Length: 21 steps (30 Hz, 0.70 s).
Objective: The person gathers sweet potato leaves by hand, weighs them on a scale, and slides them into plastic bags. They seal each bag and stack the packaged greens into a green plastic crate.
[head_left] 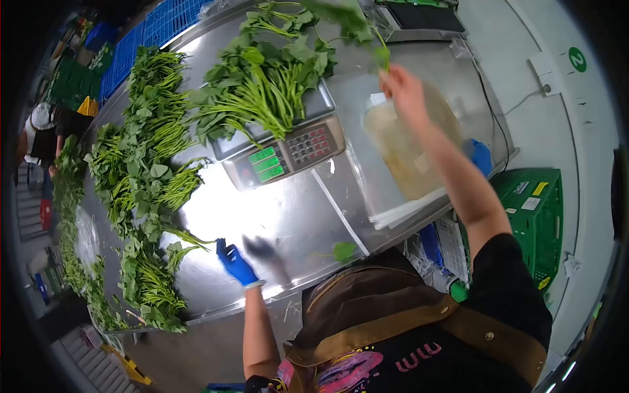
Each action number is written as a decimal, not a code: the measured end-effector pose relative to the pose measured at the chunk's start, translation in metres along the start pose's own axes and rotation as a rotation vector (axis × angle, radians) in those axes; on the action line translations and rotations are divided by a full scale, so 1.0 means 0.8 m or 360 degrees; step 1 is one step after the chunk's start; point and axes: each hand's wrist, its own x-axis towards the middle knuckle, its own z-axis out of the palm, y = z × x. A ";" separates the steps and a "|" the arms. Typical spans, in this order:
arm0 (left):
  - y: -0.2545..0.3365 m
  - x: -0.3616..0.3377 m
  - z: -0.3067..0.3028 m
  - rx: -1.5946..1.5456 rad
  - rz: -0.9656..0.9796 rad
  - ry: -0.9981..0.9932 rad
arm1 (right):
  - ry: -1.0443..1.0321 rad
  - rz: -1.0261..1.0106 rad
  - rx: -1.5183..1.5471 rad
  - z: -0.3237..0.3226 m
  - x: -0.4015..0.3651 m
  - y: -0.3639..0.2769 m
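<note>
My left hand (237,264), in a blue glove, pinches the stem ends of a leafy green sprig (187,237) at the edge of the long pile of leafy greens (141,150). My bare right hand (404,93) is raised over the table's far right side, fingers closed round a leafy green stem (381,56) blurred by motion. Between the hands, a bunch of leafy greens (265,92) lies on the tray of a digital scale (288,154) with green lit displays. A single leaf (343,251) rests near the table's front edge.
A stack of clear plastic bags (409,147) lies on the metal table (308,209) below my right arm. At the back right stands a dark-topped device (422,19). Green crates (531,223) stand right of the table, blue crates (151,39) behind it. Another person (49,131) is at far left.
</note>
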 end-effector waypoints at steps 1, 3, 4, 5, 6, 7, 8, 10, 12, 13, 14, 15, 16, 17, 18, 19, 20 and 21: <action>0.023 -0.031 0.023 0.0054 -0.0199 -0.0335 | -0.0145 0.0022 -0.0049 -0.021 0.044 0.008; 0.076 -0.095 0.086 0.0051 -0.0053 -0.0826 | -0.0059 -0.0218 -0.0410 -0.043 0.110 0.047; 0.098 -0.118 0.117 0.0176 0.0292 -0.1037 | -0.0101 -0.0200 -0.0596 -0.063 0.114 0.055; 0.109 -0.139 0.147 0.0246 0.0583 -0.1308 | -0.0142 -0.0193 -0.0781 -0.094 0.121 0.067; 0.130 -0.156 0.178 0.0289 0.0906 -0.1438 | -0.0095 -0.0484 -0.1041 -0.135 0.134 0.127; 0.152 -0.174 0.205 0.0410 0.0839 -0.1636 | -0.0211 -0.0382 -0.1496 -0.173 0.123 0.142; 0.153 -0.196 0.226 0.0712 0.0991 -0.1675 | -0.0199 -0.0286 -0.1588 -0.208 0.102 0.170; 0.141 -0.220 0.263 0.0871 0.1057 -0.1660 | -0.0357 0.0232 -0.1659 -0.279 0.066 0.227; 0.133 -0.223 0.285 0.0893 0.1076 -0.1622 | -0.0274 0.0443 -0.1765 -0.348 0.024 0.308; 0.129 -0.216 0.290 0.0862 0.1057 -0.1625 | -0.0227 0.0298 -0.1891 -0.371 0.004 0.345; 0.129 -0.207 0.292 0.0831 0.1050 -0.1630 | -0.0281 0.0501 -0.1620 -0.373 -0.011 0.340; 0.133 -0.198 0.293 0.0706 0.0949 -0.1640 | -0.0330 0.0701 -0.1343 -0.370 -0.025 0.331; 0.136 -0.187 0.291 0.0580 0.0854 -0.1653 | -0.0362 0.0930 -0.1047 -0.367 -0.037 0.321; 0.139 -0.176 0.285 0.0454 0.0761 -0.1667 | -0.0391 0.1153 -0.0744 -0.360 -0.049 0.305; 0.177 -0.163 0.272 0.0418 0.0810 -0.1384 | -0.0409 0.1193 -0.0659 -0.346 -0.061 0.277; 0.174 -0.145 0.265 0.0255 0.0505 -0.1220 | -0.0420 0.1236 -0.0573 -0.331 -0.074 0.244; 0.170 -0.126 0.257 0.0089 0.0199 -0.1058 | -0.0428 0.1284 -0.0491 -0.327 -0.086 0.227; 0.176 -0.100 0.251 0.0048 0.0257 -0.0796 | -0.0338 0.1022 -0.0792 -0.332 -0.097 0.231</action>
